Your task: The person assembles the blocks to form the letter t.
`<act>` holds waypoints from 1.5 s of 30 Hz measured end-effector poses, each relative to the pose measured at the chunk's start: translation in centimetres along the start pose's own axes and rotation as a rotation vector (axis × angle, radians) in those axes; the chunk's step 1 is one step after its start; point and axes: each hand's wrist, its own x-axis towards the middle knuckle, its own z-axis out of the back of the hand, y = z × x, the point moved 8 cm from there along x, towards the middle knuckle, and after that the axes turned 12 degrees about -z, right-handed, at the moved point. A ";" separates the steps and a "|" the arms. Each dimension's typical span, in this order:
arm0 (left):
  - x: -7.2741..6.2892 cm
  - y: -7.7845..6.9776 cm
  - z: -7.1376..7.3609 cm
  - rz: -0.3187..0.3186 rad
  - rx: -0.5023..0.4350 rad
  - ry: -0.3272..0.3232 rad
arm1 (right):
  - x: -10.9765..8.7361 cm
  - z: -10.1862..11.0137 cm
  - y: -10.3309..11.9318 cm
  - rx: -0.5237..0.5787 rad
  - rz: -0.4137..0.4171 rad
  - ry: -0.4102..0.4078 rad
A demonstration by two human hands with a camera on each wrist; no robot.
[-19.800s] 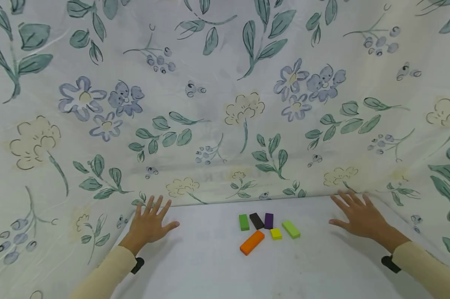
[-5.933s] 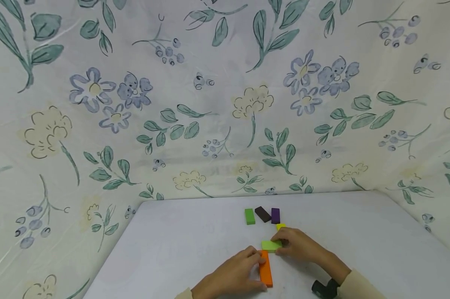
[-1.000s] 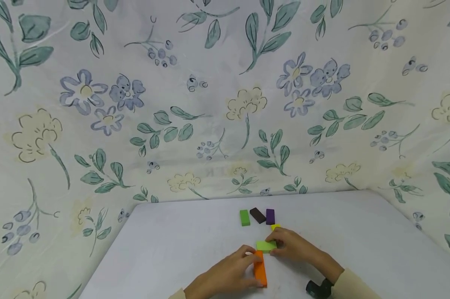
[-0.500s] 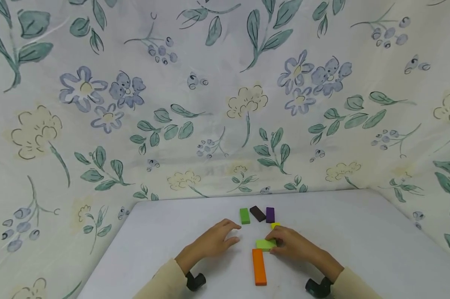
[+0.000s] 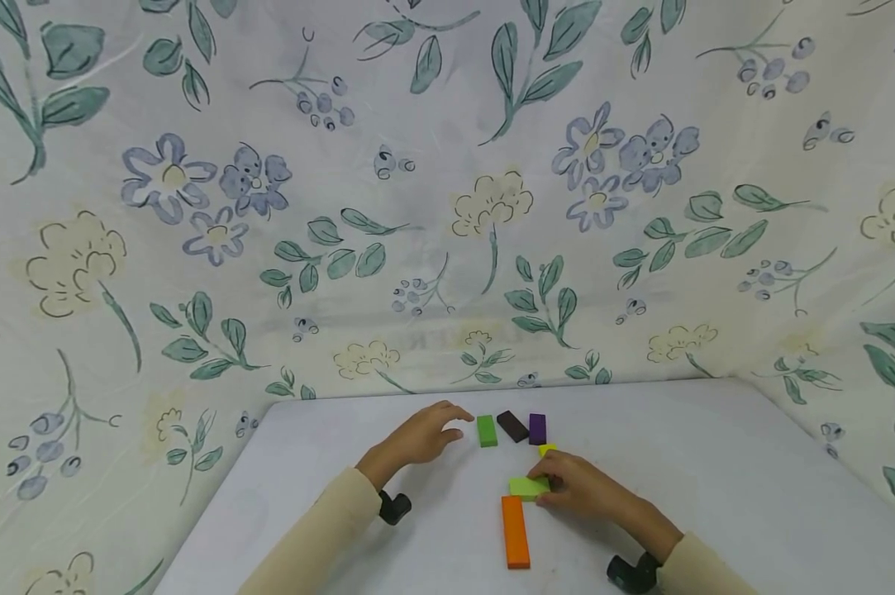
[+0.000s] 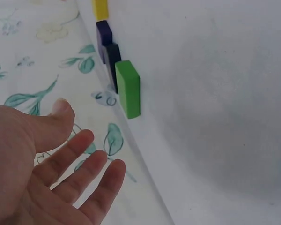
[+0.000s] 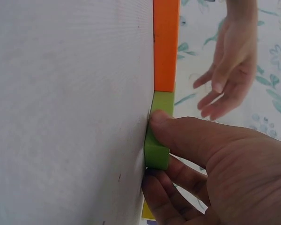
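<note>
A light green block [image 5: 527, 488] lies crosswise on the white table, pinched at its right end between my right hand's [image 5: 584, 487] thumb and fingers. The orange block [image 5: 516, 533] lies lengthwise below it; in the right wrist view the orange block [image 7: 166, 44] meets the light green block [image 7: 160, 101]. My left hand [image 5: 417, 434] hovers just left of the darker green block [image 5: 487, 430], fingers spread and holding nothing. In the left wrist view that green block [image 6: 129, 89] is apart from the left hand [image 6: 61, 168].
A dark brown block [image 5: 512, 426] and a purple block [image 5: 538, 429] lie right of the green one. A yellow block [image 5: 547, 449] is partly hidden behind the right hand. Floral cloth [image 5: 447, 273] rises behind the table [image 5: 752, 463].
My left hand has let go of the orange block and moved up and away to beside the darker green block. My right hand stays on the light green block.
</note>
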 end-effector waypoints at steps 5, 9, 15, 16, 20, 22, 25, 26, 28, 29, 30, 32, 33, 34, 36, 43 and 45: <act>0.8 -0.1 -0.2 -0.001 0.003 0.030 | 0.1 -0.1 -0.1 -0.007 -0.019 0.001; 1.4 -0.1 0.0 -0.002 0.023 0.049 | 0.2 0.1 -0.1 -0.016 -0.020 -0.004; 1.8 0.9 0.6 0.024 0.073 0.026 | 0.4 0.2 0.0 -0.073 -0.007 -0.013; 1.8 1.1 0.6 0.031 0.061 0.027 | 0.4 0.2 0.0 -0.080 -0.009 -0.012; 2.2 1.0 0.3 0.038 -0.003 0.035 | 0.3 0.3 0.0 -0.068 -0.013 -0.008; 2.3 0.9 0.0 0.055 -0.019 0.048 | 0.3 0.2 -0.1 -0.055 -0.012 -0.002; 2.6 0.9 -0.6 0.065 -0.015 0.065 | 0.2 0.1 -0.1 -0.037 -0.001 0.005; 2.7 0.8 -0.8 0.065 -0.009 0.069 | 0.3 0.1 -0.1 -0.032 0.000 0.007; 3.0 0.8 -1.1 0.056 0.001 0.073 | 0.2 0.1 -0.1 -0.032 0.003 0.010; 3.1 0.9 -1.2 0.051 0.003 0.072 | 0.2 0.1 -0.1 -0.036 0.004 0.012; 3.1 0.9 -1.3 0.049 0.006 0.072 | 0.3 0.1 -0.1 -0.040 0.004 0.016; 3.3 1.1 -1.6 0.051 0.011 0.075 | 0.3 0.1 -0.1 -0.042 0.002 0.024; 3.3 1.2 -1.6 0.058 0.010 0.077 | 0.3 0.1 -0.1 -0.043 0.004 0.025; 3.3 1.3 -1.7 0.062 0.012 0.078 | 0.4 0.1 -0.1 -0.046 0.007 0.026; 3.4 1.4 -1.8 0.073 0.009 0.076 | 0.4 0.2 0.0 -0.048 0.019 0.021; 3.9 1.5 -2.5 0.049 -0.014 0.061 | 0.3 0.3 0.0 -0.049 0.059 0.005; 4.0 1.4 -2.9 0.027 -0.016 0.062 | 0.3 0.1 -0.1 -0.036 0.060 0.014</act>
